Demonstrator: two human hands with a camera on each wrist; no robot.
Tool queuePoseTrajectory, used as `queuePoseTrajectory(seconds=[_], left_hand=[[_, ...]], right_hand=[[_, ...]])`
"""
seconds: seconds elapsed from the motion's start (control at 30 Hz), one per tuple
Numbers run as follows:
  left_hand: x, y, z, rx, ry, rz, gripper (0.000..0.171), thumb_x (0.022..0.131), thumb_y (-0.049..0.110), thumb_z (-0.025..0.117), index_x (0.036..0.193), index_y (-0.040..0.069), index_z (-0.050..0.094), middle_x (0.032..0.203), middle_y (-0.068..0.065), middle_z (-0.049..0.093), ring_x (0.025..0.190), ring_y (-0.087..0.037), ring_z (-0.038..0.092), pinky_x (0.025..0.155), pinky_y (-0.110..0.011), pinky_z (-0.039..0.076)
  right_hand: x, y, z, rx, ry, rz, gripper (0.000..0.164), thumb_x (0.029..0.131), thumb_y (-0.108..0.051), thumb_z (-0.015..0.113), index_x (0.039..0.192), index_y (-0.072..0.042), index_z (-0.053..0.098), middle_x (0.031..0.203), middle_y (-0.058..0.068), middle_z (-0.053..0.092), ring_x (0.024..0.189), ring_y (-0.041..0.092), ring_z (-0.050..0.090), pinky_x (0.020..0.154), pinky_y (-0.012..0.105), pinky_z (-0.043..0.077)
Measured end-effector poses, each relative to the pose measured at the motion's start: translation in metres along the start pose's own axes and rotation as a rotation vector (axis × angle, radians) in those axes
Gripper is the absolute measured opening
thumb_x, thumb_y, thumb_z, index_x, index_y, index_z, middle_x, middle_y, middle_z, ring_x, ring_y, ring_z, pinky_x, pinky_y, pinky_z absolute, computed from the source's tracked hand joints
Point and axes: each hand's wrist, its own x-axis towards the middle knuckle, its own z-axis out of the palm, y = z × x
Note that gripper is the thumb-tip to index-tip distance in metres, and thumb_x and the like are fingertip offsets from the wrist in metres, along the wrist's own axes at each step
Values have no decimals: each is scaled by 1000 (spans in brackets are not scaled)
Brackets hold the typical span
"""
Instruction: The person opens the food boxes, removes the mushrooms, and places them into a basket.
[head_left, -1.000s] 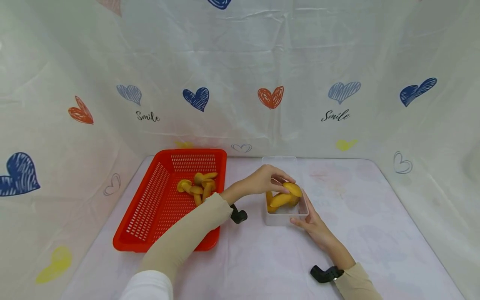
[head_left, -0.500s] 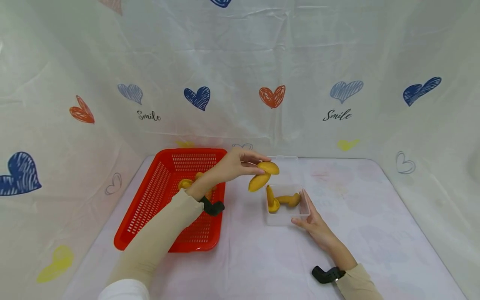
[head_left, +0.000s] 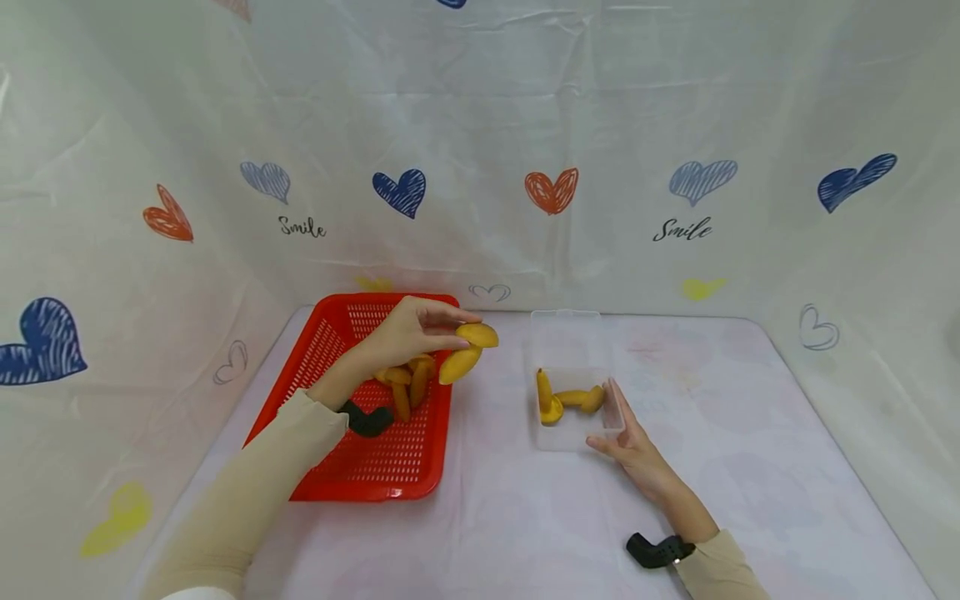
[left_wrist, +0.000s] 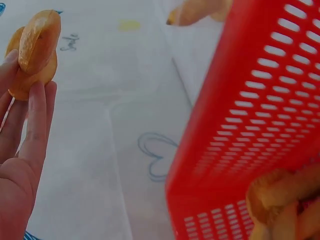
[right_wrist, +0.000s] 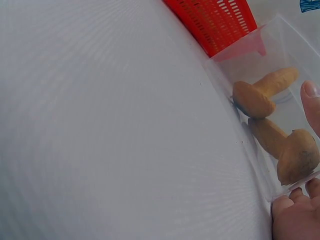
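Note:
My left hand [head_left: 416, 329] pinches a yellow-brown mushroom [head_left: 477, 336] by its cap, above the right edge of the red basket [head_left: 405, 492]. In the left wrist view that mushroom [left_wrist: 40, 45] sits between thumb and fingertips. Several more mushrooms [head_left: 402, 400] lie in the basket, partly behind my left hand. On the right, my right hand [head_left: 637, 454] holds the near right corner of a clear plastic box [head_left: 570, 440]. Inside the box are two mushrooms, one standing along the left wall [head_left: 548, 400] and one lying across [head_left: 583, 400]; the right wrist view shows both.
The box's clear lid [head_left: 566, 333] stretches open behind it on the white tablecloth [head_left: 495, 533]. A curtain [head_left: 480, 117] printed with hearts rises behind the table. Each wrist carries a black strap device [head_left: 660, 550].
My left hand has lifted the mushroom out of the clear box and carried it left to the basket's edge. My right hand keeps its hold on the box.

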Motion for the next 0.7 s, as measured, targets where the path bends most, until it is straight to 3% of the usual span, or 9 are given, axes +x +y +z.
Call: queuePoseTrajectory(seconds=[0.3, 0.53, 0.7], left_hand=[[-31, -16, -28, 19, -13, -98, 38, 88, 10, 77, 125, 10, 71, 121, -5, 70, 107, -27, 67, 86, -35, 58], [-52, -44, -46, 31, -117, -118, 39, 85, 2, 78, 122, -2, 69, 122, -15, 69, 109, -27, 67, 86, -35, 57], [-60, -66, -49, 39, -202, -142, 33, 86, 0, 76, 118, -4, 71, 118, -18, 69, 107, -30, 68, 86, -34, 57]], right_hand=[[-1, -1, 0, 12, -5, 17, 102, 95, -3, 67, 160, -33, -6, 166, 5, -15, 149, 30, -17, 103, 9, 30], [-1, -1, -1, 0, 0, 13, 102, 95, -3, 67, 160, -34, -5, 166, 5, -14, 149, 31, -15, 103, 9, 29], [-2, 0, 0, -22, 9, 23, 101, 95, -4, 67, 160, -34, -4, 166, 3, -12, 149, 30, -15, 107, 14, 28]])
